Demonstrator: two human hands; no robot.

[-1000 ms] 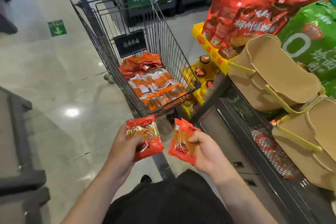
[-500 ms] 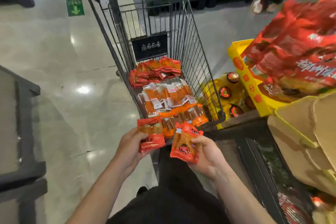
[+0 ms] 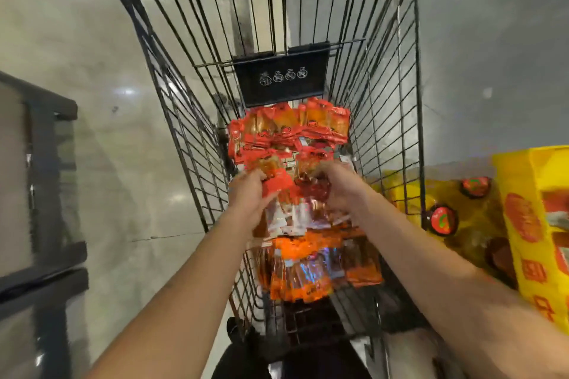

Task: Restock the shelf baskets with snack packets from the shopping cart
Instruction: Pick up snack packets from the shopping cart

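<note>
both hands (image 3: 249, 191) (image 3: 341, 188) on red snack packets (image 3: 277, 186) inside the shopping cart (image 3: 385, 101)

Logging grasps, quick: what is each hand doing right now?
Left hand: grips a red snack packet.
Right hand: fingers curled on packets in the cart; blurred.

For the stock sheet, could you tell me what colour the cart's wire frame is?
Black, clearest in the head view: the shopping cart has dark black wire sides.
</note>
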